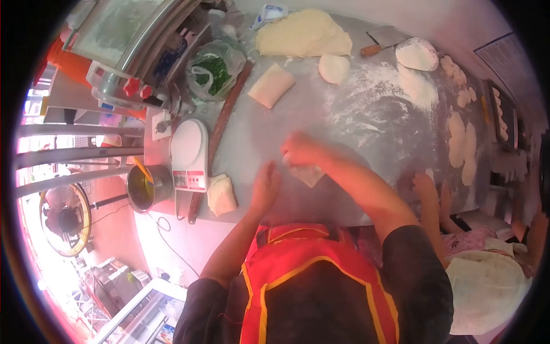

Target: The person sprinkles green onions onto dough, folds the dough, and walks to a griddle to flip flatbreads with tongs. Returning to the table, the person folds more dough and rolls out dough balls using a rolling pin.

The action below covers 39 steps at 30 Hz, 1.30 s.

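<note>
My right hand [303,149] is closed, its fingers curled at the edge of a small flat piece of dough [309,175] on the grey worktop. The hand and forearm cover part of that dough, and one pale corner sticks out below. Close by on the left is my left hand [267,184], partly curled beside the dough; motion blurs its fingertips, so I cannot tell whether it grips anything. A folded dough packet [271,85] lies farther back. Another folded piece of dough [222,194] rests at the left front edge.
A white scale [189,150] and long wooden rolling pin [229,106] stand left, near a bag of chopped greens [212,74]. A large dough mass [303,33] lies at the back, with a scraper [387,36] nearby. Another person's hand [424,186] is at right.
</note>
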Tool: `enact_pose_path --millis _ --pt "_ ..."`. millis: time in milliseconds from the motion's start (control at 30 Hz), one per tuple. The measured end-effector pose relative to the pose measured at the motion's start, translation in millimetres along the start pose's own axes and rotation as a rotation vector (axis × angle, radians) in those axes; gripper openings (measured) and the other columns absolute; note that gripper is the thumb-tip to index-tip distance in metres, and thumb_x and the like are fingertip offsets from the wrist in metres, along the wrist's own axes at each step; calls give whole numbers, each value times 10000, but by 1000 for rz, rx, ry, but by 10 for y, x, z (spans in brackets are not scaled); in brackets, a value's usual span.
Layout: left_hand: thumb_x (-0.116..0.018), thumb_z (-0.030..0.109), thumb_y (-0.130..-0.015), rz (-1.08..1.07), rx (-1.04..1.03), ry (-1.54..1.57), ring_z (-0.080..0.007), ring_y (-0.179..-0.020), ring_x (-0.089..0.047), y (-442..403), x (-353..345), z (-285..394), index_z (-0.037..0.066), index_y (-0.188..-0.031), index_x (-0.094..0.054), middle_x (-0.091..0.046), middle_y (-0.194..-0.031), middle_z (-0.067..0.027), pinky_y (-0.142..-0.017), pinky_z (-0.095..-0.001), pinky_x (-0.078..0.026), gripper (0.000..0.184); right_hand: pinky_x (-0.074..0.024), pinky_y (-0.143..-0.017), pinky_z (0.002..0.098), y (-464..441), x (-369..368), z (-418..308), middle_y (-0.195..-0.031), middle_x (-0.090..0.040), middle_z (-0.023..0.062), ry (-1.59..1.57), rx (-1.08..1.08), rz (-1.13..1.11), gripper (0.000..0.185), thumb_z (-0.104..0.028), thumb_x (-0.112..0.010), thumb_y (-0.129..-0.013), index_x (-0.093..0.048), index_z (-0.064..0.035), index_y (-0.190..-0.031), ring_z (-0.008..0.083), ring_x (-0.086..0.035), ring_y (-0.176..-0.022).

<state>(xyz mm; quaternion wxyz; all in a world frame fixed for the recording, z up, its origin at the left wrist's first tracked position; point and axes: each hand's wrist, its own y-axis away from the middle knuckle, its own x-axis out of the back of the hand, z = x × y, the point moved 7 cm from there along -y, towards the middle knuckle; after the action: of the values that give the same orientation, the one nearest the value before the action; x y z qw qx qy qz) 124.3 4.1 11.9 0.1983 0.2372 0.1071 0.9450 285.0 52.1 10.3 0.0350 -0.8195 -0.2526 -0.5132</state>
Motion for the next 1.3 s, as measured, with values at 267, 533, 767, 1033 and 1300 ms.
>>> enact_pose_path --millis 267,533,767,1033,1300 --pt "-540 202 -937 6 10 55 -354 -1180 -553 -309 63 -113 -11 -1258 -531 -590 -1211 -235 -965 -397 -450 385 -497 -756 450 1242 97 539 -873 -670 182 -495 -753 209 465 -462 -654 -821 -626 -31 -993 341 -656 -850" --pt "-661 175 -857 -152 -5 -101 -209 -899 -626 -1086 -722 255 -13 -1206 -566 -649 -1041 -141 -767 -327 -498 408 -502 -701 378 1067 49 813 -873 -671 134 -739 -739 679 257 -199 -750 -770 -653 -28 -936 278 -652 -810" --pt "-699 202 -816 -265 -323 -354 -325 -996 -608 -789 -685 811 3 -1174 -594 -628 -1119 -165 -851 -420 -491 422 -476 -862 395 1169 339 441 -1042 -649 154 -490 -623 590 258 -84 -650 -780 -635 -47 -1035 316 -609 -1006" --pt "-539 155 -897 -127 -830 -596 -343 -1295 -448 195 -847 700 -4 -1310 -500 -489 -1376 -178 -1083 -437 -361 444 -308 -1086 531 1626 22 -294 -1271 -558 167 -56 -293 617 411 -153 -619 -847 -535 0 -1219 332 -488 -1241" --pt "-591 183 -857 -279 -792 -627 -312 -1247 -498 -64 -858 652 19 -1280 -536 -549 -1312 -181 -1048 -436 -380 457 -405 -1002 513 1671 144 -188 -1223 -590 176 -142 -417 639 394 -173 -565 -903 -527 -3 -1257 327 -548 -1167"
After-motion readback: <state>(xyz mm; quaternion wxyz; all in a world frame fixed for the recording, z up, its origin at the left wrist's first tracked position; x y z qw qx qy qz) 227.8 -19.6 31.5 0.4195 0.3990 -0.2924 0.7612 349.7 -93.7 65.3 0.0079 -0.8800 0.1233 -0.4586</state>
